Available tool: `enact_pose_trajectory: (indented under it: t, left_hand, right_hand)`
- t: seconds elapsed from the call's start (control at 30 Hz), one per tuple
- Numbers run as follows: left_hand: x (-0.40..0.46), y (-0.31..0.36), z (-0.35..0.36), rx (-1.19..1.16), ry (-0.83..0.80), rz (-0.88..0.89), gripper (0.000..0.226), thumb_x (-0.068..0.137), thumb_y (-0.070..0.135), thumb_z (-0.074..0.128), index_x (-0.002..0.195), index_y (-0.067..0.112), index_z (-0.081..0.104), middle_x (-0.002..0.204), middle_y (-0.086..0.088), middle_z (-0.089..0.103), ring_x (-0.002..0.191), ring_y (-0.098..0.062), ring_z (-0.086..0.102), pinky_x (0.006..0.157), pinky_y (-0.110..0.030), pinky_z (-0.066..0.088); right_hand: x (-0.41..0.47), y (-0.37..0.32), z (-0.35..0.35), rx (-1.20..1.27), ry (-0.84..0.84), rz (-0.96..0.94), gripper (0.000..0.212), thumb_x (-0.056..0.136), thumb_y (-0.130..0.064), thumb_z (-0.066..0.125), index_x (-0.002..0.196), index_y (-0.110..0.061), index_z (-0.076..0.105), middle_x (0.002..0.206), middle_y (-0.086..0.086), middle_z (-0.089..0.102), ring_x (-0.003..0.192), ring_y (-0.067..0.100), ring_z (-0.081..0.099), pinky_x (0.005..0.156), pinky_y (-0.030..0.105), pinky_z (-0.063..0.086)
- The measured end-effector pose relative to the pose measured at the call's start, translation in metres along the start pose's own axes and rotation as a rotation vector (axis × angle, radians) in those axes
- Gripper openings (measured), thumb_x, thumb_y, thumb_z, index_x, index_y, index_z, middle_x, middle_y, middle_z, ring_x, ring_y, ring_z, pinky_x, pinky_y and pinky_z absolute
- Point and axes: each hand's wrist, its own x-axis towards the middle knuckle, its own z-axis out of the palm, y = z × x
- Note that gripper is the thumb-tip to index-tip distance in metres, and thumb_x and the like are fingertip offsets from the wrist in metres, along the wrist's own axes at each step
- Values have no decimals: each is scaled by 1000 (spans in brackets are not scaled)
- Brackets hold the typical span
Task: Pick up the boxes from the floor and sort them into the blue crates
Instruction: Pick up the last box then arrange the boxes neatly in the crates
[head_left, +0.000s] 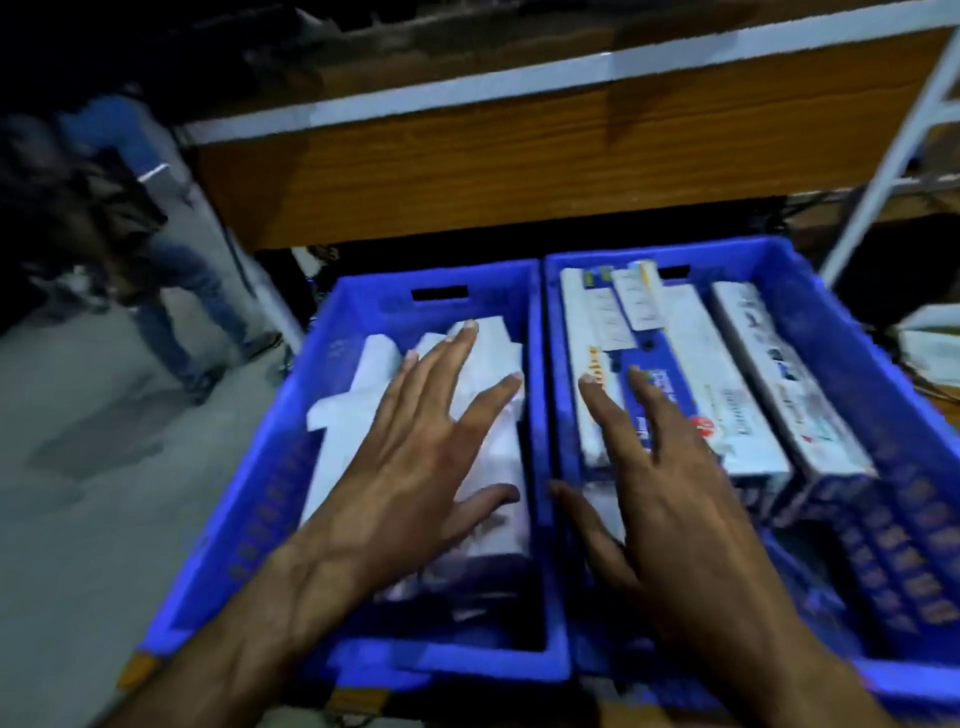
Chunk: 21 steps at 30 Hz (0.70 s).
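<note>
Two blue crates stand side by side on the floor. The left crate (322, 415) holds plain white boxes (363, 384). The right crate (883, 395) holds several long printed boxes, white ones (779, 379) and a blue one (660, 384). My left hand (415, 467) is spread flat over the white boxes in the left crate, fingers apart, gripping nothing. My right hand (670, 499) hovers with spread fingers over the blue box in the right crate, empty. No box on the floor shows in this view.
A wooden desk panel (467, 171) with a white edge stands right behind the crates. A white metal frame (883, 156) rises at the right. A person in jeans (171, 291) stands at the left on the grey floor (104, 467).
</note>
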Motion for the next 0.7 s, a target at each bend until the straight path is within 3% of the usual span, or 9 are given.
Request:
enact_pose_trajectory:
  t: [0.13,0.2,0.33,0.4,0.5,0.6,0.7]
  left_hand:
    - [-20,-68,-4,40,-33,-155,87,85,70,58,155,24,34,167,-16,7,154,-35,14,123,-50,19]
    - [-26,-100,-1,31,-35,-220,87,84,77,42,153,24,38,165,-15,19,150,-33,23,120,-48,26]
    - [-20,-150,16,-80,-286,-331,109,71,93,8,155,28,31,163,-12,27,150,-26,23,119,-41,23]
    - [-14,-168,26,-158,-411,-355,102,76,93,13,155,30,30,162,-7,29,149,-23,26,119,-40,24]
    - [-11,-183,37,-216,-483,-279,82,90,81,26,153,29,33,151,-1,45,139,-23,40,112,-38,32]
    - [-14,-192,46,-197,-490,-225,91,83,89,19,151,30,31,142,1,48,132,-21,45,108,-40,37]
    - [-17,-197,50,-207,-485,-162,101,74,94,9,154,35,26,134,3,44,130,-19,45,108,-41,38]
  right_hand:
    - [35,-46,32,-38,-46,-91,73,95,-53,50,154,-14,37,153,28,35,132,43,45,108,49,42]
    - [56,-65,51,-73,-81,-139,70,95,-51,50,152,-10,42,151,31,39,131,44,47,107,50,43]
    - [102,-94,81,-222,-234,-123,75,94,-58,44,155,-15,35,157,26,32,142,40,36,116,47,30]
    - [121,-99,91,-290,-334,-55,76,95,-64,38,157,-20,27,160,20,27,146,34,29,119,42,23]
    - [132,-98,103,-340,-418,46,69,97,-65,41,151,-22,35,149,13,42,137,32,39,113,41,32]
    - [127,-96,109,-310,-480,164,68,97,-67,36,147,-22,40,139,11,52,130,31,48,106,42,40]
    - [112,-97,111,-389,-491,167,70,96,-68,31,148,-22,36,134,9,56,125,30,51,103,42,42]
